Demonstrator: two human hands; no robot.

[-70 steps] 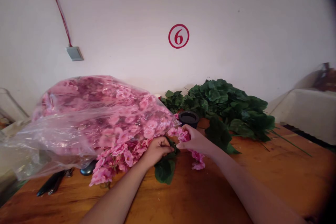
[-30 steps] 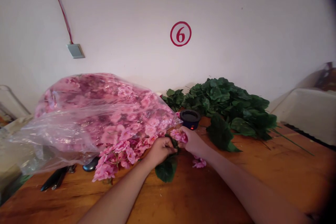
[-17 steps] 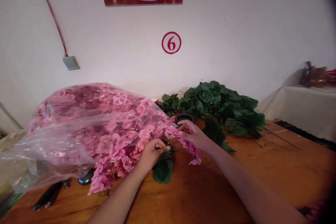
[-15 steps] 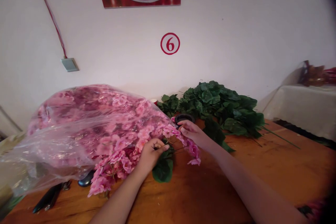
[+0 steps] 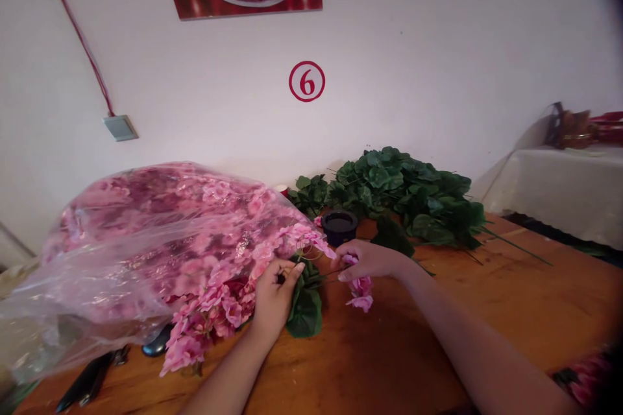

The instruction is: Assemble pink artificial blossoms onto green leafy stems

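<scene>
Two bare hands worked among pink flowers and green leaves

In the head view, the left hand [image 5: 275,298] was closed in a pinch, thumb against fingers, on a thin stem [image 5: 329,273] above green leaves [image 5: 305,312]. The right hand [image 5: 367,259] had its fingers curled and its thumb close to them, at the stem's other end; a small pink cluster [image 5: 361,292] showed just under it. Whether its fingertips gripped anything could not be told. A pink spray [image 5: 299,233] arched above the gap between the hands.

A clear bag [image 5: 146,240] full of pink flowers filled the left, with loose blossoms [image 5: 214,311] spilling out beside the left forearm. Behind the right hand were a dark pot [image 5: 339,227] and a leaf pile [image 5: 409,191]. All lay on a wooden table [image 5: 389,350], below a red 6 [image 5: 307,82] on the wall [image 5: 413,78].
</scene>
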